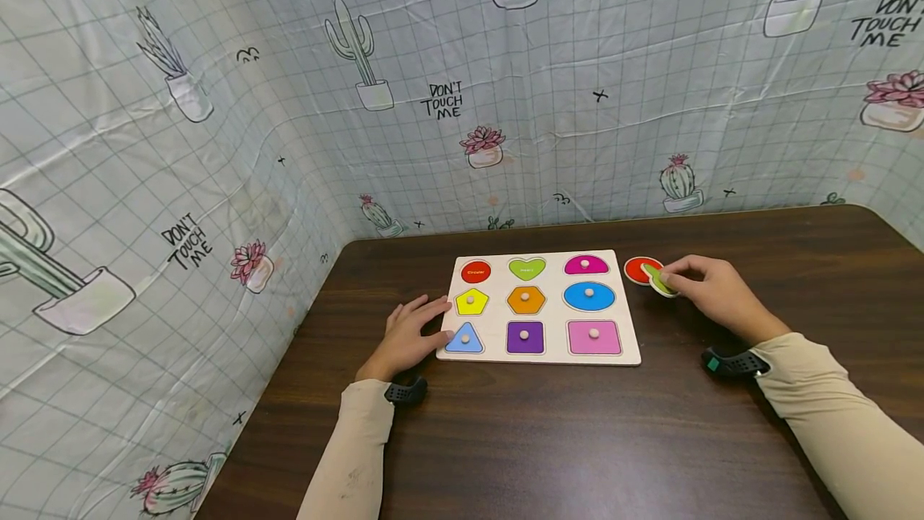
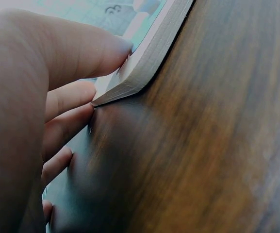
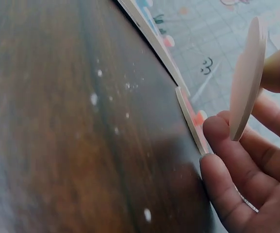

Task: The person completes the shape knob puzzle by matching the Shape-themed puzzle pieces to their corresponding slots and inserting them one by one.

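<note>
A white wooden knob puzzle board [image 1: 556,339] lies on the table, with knobbed shapes in most of its recesses. The red circle recess [image 1: 476,272] and green heart recess [image 1: 527,268], in its far row, hold no pieces. My left hand [image 1: 407,337] rests at the board's left edge, thumb on the near corner and fingers extended alongside. Right of the board, my right hand [image 1: 711,291] pinches a green heart piece [image 1: 655,278], tilted on edge in the right wrist view. Beneath and beside it, a red circle piece [image 1: 638,270] lies flat on the table.
The dark wooden table [image 1: 505,440] extends around the board. Behind it and at the left hangs a grid-patterned cloth [image 1: 577,87] printed with cacti. Black bands circle both wrists, below beige sleeves.
</note>
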`<state>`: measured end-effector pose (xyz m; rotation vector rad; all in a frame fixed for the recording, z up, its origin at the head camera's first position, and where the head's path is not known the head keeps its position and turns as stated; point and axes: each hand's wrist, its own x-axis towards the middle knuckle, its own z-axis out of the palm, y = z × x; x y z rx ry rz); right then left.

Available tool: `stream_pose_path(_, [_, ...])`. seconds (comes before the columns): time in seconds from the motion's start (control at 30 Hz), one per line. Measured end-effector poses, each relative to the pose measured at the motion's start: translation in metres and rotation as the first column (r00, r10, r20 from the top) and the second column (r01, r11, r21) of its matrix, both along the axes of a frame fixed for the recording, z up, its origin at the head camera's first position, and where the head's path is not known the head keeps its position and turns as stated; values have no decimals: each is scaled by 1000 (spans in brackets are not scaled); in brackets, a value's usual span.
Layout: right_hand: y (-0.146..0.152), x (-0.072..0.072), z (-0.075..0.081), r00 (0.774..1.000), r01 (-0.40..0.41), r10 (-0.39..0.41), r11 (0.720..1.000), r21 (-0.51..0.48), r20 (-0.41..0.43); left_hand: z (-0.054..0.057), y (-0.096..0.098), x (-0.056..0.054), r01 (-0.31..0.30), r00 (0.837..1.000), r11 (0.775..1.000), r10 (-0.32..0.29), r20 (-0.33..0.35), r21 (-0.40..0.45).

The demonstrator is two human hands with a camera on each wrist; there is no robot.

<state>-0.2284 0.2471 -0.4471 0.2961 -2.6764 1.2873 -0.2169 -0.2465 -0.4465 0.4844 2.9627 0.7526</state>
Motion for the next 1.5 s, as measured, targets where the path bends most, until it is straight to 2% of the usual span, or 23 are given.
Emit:
stream_pose_path(0.23, [-6,0,1,998,66,-65,992,-106,7,0,0,0,-3,1000,1000,3,3,-3])
stream_pose_path(0.33, [-7,0,2,997,73,-73,990,-119,6,1,0,0,0,1000,1000,0,0,-1])
stream_pose_path(0.6, [-14,1,3,1000,30,-30,991,-133,-5,0,-1,1,16,1000,1000,-16,-15,2])
stream_pose_path(1.17, [-21,1,6,1000,12,-12,986,-169,4,1,-1,2,6,1000,1000,-6,-9,11])
stream_pose_path(1.5, [-31,4,5,1000,-20,21,987,-158,1,2,0,2,10,1000,1000,-10,-13,14])
